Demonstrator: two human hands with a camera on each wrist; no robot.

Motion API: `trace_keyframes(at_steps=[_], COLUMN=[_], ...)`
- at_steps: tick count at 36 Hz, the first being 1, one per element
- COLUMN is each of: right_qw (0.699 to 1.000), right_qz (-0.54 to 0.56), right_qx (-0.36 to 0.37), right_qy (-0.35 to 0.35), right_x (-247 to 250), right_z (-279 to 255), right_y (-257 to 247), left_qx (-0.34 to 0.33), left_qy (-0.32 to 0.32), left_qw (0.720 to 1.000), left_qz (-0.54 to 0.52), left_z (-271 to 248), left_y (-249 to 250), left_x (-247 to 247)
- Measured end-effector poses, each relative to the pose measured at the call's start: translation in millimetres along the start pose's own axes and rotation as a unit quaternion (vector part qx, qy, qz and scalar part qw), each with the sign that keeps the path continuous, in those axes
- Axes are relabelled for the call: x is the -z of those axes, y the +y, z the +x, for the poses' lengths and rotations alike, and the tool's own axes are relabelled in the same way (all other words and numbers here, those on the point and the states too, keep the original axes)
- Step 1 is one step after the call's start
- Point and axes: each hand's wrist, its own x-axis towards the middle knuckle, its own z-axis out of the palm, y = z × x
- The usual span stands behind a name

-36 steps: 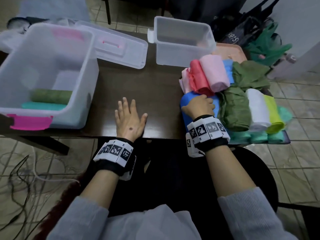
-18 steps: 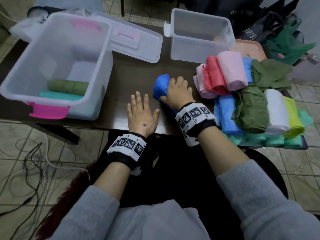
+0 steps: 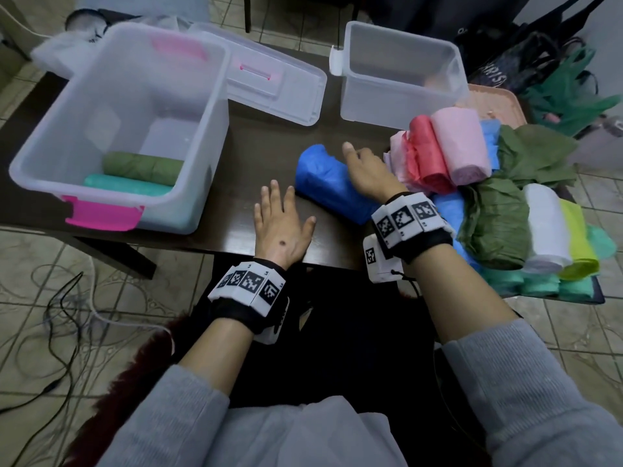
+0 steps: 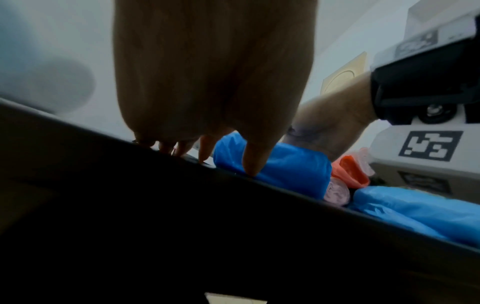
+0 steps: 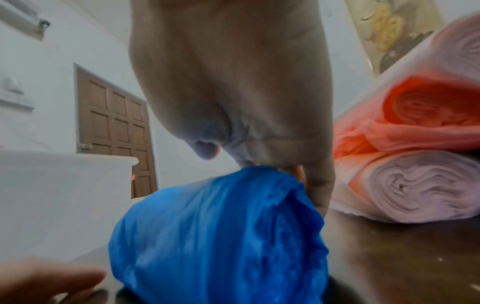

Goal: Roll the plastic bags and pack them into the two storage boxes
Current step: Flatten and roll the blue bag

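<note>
Blue plastic is now in front of you: the blue bag roll [image 3: 332, 187] lies on the dark table [image 3: 256, 153], between your two hands. One second ago it was at the edge of the pile on your right; you have dragged it out to the middle, so I judge it is the next one to go into a box. Your right hand [image 3: 367, 170] lies on top of the roll with the fingers bent over its far side, holding it. Your left hand [image 3: 281, 225] is flat on the table with straight fingers, just beside the roll, and holds nothing.

Only two rolls, a green one [image 3: 143, 166] and a teal one [image 3: 126, 189], are in the big box [image 3: 215, 136]. The small box [image 3: 401, 96] looks almost empty; something pale shows through its far wall, but I cannot tell what it is. Your right fingertips are hidden behind the roll, and the right wrist view is blurred. The pile [image 3: 499, 200] remains large.
</note>
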Motion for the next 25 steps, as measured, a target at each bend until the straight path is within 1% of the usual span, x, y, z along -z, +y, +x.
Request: trace_keyframes(at_steps=[2,3,5,6,7,8,10,13,16,18,20,23,25], right_qw=[0.999,0.999,0.999,0.999,0.998,0.997,0.992,0.981,0.961,0.952,0.942,0.929,0.934], right_qz=[-0.014,-0.019,-0.018,-0.011,0.006,0.032,0.092,0.164,0.239,0.272,0.305,0.341,0.332], right_qx=[-0.021,-0.028,-0.033,-0.036,-0.047,-0.058,-0.072,-0.097,-0.13,-0.131,-0.124,-0.106,-0.094], right_qy=[-0.032,-0.037,-0.035,-0.038,-0.042,-0.044,-0.046,-0.046,-0.058,-0.057,-0.069,-0.091,-0.089], right_x=[5,7,9,8,7,6,2,-1,-4,-5,-2,-1,1], right_z=[1,2,6,8,9,9,9,5,-2,-7,-10,-13,-16], right_y=[3,5,7,8,6,6,4,4,2,0,2,3,1], left_qx=[0.005,0.004,-0.005,-0.01,-0.017,-0.024,-0.032,-0.042,-0.061,-0.068,-0.067,-0.08,-0.072], left_qy=[0.013,0.036,0.11,0.135,0.143,0.134,0.093,0.034,-0.004,-0.013,-0.008,-0.005,-0.001], left_qw=[0.999,0.996,0.983,0.974,0.966,0.961,0.963,0.974,0.979,0.984,0.988,0.985,0.98], left_qz=[-0.048,-0.078,-0.145,-0.183,-0.216,-0.239,-0.25,-0.22,-0.196,-0.166,-0.139,-0.156,-0.187], left_z=[-2,-3,-6,-8,-9,-9,-7,-3,1,6,12,23,30], left_y=[3,5,12,16,22,27,36,42,40,36,32,19,11], left_x=[4,6,13,16,20,23,25,24,26,27,30,37,42])
